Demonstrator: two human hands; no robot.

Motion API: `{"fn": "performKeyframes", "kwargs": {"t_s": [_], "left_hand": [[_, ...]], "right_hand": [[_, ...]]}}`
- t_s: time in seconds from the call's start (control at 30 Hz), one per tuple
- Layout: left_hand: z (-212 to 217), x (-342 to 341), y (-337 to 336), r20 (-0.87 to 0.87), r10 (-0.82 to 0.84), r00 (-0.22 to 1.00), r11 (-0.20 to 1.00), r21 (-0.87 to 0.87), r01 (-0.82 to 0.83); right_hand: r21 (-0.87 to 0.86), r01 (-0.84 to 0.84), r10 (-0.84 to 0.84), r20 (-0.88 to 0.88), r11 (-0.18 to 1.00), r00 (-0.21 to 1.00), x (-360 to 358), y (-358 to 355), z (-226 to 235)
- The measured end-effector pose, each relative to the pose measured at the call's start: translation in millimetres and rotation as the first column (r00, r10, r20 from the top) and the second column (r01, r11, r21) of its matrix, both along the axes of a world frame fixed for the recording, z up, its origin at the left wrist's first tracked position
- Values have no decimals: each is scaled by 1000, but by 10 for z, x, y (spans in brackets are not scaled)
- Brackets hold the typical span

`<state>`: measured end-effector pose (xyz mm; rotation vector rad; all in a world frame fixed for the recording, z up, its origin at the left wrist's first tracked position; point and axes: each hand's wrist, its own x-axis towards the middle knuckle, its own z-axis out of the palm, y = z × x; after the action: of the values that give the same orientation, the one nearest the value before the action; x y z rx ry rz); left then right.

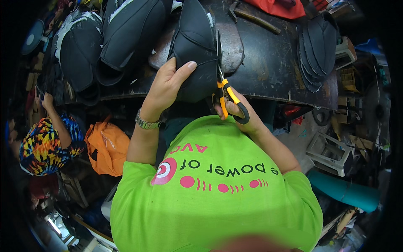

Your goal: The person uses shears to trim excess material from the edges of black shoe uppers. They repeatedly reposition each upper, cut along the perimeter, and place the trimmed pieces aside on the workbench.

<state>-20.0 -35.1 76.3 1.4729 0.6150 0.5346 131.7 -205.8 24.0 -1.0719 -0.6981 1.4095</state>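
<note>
My left hand (170, 82) grips the near left part of a black shoe upper (195, 44), thumb on top and the other fingers hidden beneath. White lining shows at the upper's far right edge. In my right hand (245, 113) is a pair of scissors (225, 87) with yellow-orange and black handles. The blades point away from me along the upper's right edge. How far the blades are apart is hard to tell. Under the upper lies a worn, rounded slab (231, 48) on the dark workbench (268, 63).
More black shoe uppers (79, 54) with white lining lie at the left. A stack of black pieces (317, 52) sits at the right edge. A hammer (258, 20) and red material (281, 7) are farther back. Another person (48, 140) works at the left, beside an orange bag (107, 147).
</note>
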Motion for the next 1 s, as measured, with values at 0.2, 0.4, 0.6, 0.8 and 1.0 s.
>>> {"fn": "performKeyframes", "kwargs": {"t_s": [0.2,0.4,0.6,0.8,1.0], "left_hand": [[10,-94,51,-149,-29,988,995,95,43],[26,-144,28,-44,-38,998,999,33,39],[-64,-50,-78,-47,25,999,992,128,-19],[-83,-41,-105,-102,36,994,988,151,-21],[-87,-2,-140,-115,81,990,967,249,-50]], "right_hand": [[-25,20,-21,-35,999,999,-47,-23,-59],[-25,3,-3,-5,1000,1000,-28,7,-61],[1,43,-43,10,999,999,-70,102,-4],[2,124,-124,11,992,992,-120,57,20],[-26,178,-176,64,984,982,-135,6,20]]}}
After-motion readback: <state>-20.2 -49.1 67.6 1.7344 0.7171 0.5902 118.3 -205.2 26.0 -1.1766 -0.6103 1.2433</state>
